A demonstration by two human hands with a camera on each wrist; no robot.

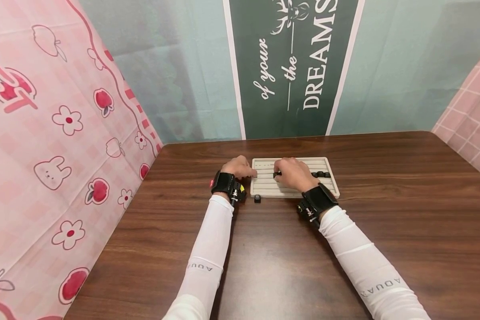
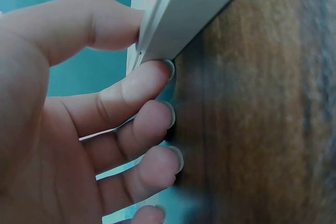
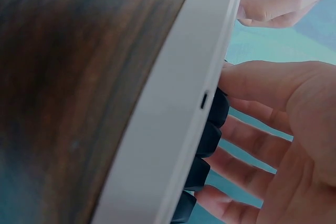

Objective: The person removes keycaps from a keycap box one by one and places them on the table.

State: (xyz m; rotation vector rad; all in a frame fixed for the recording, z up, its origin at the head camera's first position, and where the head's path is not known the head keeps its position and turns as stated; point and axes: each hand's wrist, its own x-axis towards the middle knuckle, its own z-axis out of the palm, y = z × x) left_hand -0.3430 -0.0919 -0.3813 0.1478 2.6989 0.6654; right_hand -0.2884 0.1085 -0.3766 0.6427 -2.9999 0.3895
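A cream tray [image 1: 264, 192] with long parallel slots lies flat on the table. My left hand [image 1: 238, 167] holds its left edge; in the left wrist view the thumb [image 2: 113, 27] lies on the rim and the index fingertip sits at the lower side. Over the tray's middle, my right hand [image 1: 295, 172] pinches a black keycap [image 1: 275, 175] at one slot. Several black keycaps [image 1: 321, 174] line the same row on the right; more of the row is hidden under the hand. In the right wrist view, the fingers are close behind a row of keycaps [image 3: 198, 174].
One loose black keycap [image 1: 258, 198] rests on the brown wooden table [image 1: 264, 249], just in front of the tray's near left corner. A printed cloth [image 1: 184, 80] hangs behind the table, and a pink patterned cloth [image 1: 84, 178] hangs along the left side.
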